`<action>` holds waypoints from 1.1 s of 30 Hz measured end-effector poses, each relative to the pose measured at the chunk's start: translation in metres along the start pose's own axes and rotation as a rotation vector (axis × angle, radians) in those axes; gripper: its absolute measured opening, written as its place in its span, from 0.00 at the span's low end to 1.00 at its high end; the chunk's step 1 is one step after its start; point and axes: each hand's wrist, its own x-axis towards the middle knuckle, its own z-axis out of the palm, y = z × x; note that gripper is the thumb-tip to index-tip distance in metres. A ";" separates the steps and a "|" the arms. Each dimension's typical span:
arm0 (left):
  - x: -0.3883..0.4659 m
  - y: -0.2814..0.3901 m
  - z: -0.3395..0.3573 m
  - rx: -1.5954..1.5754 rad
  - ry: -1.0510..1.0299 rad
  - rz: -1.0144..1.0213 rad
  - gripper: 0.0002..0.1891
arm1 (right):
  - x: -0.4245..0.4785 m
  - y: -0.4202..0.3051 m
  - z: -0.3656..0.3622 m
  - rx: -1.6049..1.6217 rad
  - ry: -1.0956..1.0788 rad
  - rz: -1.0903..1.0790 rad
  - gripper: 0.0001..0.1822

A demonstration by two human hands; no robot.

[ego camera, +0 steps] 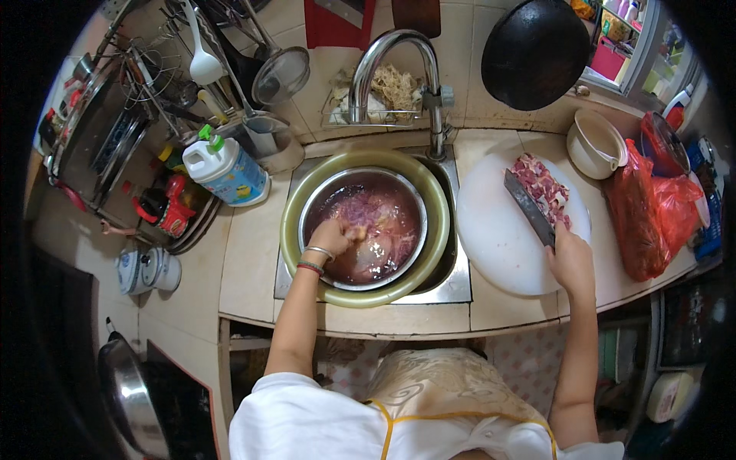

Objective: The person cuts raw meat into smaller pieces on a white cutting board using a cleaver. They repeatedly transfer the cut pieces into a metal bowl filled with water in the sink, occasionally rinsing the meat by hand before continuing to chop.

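My left hand (333, 238) reaches into a steel bowl (305, 210) of reddish water, its fingers bent around a small pale piece of meat (357, 233). More raw meat (374, 253) lies in the water, partly under the surface. That bowl sits inside a larger olive-green basin (440, 207) over the sink (460, 276). Over on the right, my right hand (571, 259) grips the handle of a cleaver (528, 207). Its dark blade lies along a heap of cut raw meat (540, 183) on a round white cutting board (494, 241).
A chrome faucet (397, 43) arches behind the basin. Left of the sink stands a detergent jug (230, 172), near a dish rack (75, 138). Beyond the board are a beige bowl (592, 146) and red plastic bags (644, 218). A black pan (535, 54) hangs on the wall.
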 end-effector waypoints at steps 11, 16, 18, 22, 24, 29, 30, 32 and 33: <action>0.004 0.012 0.024 0.315 0.129 -0.193 0.31 | 0.023 0.031 -0.004 0.148 -0.102 -0.011 0.24; 0.016 0.046 0.058 0.281 -0.005 -0.338 0.38 | 0.023 0.037 -0.003 0.229 -0.147 0.007 0.25; 0.025 0.032 0.089 0.264 -0.006 -0.407 0.34 | 0.023 0.042 -0.002 0.248 -0.141 -0.010 0.26; 0.052 0.021 0.106 0.241 0.072 -0.377 0.22 | 0.032 0.050 -0.001 0.361 -0.231 0.074 0.25; 0.047 0.040 0.104 0.288 0.139 -0.350 0.19 | 0.034 0.059 0.005 0.443 -0.277 0.158 0.26; 0.059 -0.010 0.093 0.078 0.228 -0.297 0.18 | 0.023 0.025 -0.002 0.271 -0.181 0.045 0.26; 0.057 -0.008 0.074 0.086 0.210 -0.055 0.19 | 0.021 0.020 -0.004 0.203 -0.146 0.032 0.26; 0.049 -0.013 0.054 -0.202 0.310 -0.160 0.22 | 0.021 0.018 -0.003 0.158 -0.116 0.007 0.26; 0.042 -0.013 0.043 -0.344 0.359 -0.216 0.23 | 0.021 0.018 -0.001 0.140 -0.104 -0.009 0.25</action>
